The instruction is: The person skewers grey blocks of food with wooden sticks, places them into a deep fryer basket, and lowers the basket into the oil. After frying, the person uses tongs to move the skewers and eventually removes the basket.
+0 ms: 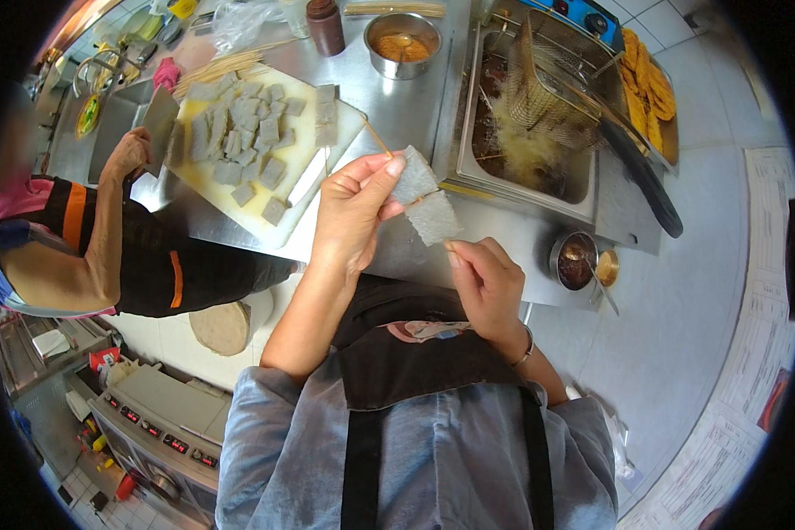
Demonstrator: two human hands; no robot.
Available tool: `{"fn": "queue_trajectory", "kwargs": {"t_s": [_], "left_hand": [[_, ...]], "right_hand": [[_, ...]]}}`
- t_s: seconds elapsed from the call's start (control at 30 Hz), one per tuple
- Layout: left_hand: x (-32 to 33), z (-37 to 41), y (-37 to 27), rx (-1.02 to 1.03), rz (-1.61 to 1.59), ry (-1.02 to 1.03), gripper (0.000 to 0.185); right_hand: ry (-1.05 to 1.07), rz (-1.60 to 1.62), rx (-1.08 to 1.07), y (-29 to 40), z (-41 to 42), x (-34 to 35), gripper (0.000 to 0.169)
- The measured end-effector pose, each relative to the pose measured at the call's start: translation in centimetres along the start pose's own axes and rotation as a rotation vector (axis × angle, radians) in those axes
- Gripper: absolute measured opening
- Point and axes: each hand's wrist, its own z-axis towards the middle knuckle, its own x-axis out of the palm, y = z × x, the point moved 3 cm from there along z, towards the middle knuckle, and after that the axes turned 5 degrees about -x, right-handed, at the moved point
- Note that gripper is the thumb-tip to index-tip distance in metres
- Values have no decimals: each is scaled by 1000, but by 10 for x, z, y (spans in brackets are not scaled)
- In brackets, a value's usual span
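My left hand (351, 215) pinches a thin wooden skewer (374, 136) between thumb and fingers. Two flat grey food squares (424, 195) are threaded on it, their edges almost meeting. At the lower end, the fingertips of my right hand (487, 285) are pinched together on the skewer's tip, just below the second square. Beyond my left hand, a white cutting board (268, 228) bears a loose heap of similar grey pieces (242, 122). A filled skewer of grey squares (326, 116) lies along the board's right side. Beside it rests a knife with a pale blade (308, 177).
A co-worker's hand (131, 151) holds a cleaver (160, 126) at the board's left. To my right, oil bubbles in a deep fryer (460, 149) below a raised wire basket (550, 86); its black handle (642, 175) juts out. A steel sauce pot (573, 260) stands nearby.
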Motion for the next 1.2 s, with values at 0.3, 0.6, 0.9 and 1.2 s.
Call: {"fn": "queue_trajectory", "kwargs": {"t_s": [0.3,0.6,0.9,1.2], "left_hand": [[-196,41,13,258,1083,-544,30],[-242,47,36,22,1524,-641,41],[-260,46,41,-121,1347,-481,38],[-134,10,-20,2,32,-64,32]], "right_hand": [[-14,-41,60,-13,-8,-13,15],[29,-60,33,-11,-8,-5,14],[43,-57,19,-3,-3,2,15],[117,-66,-79,8,-6,4,15]]}}
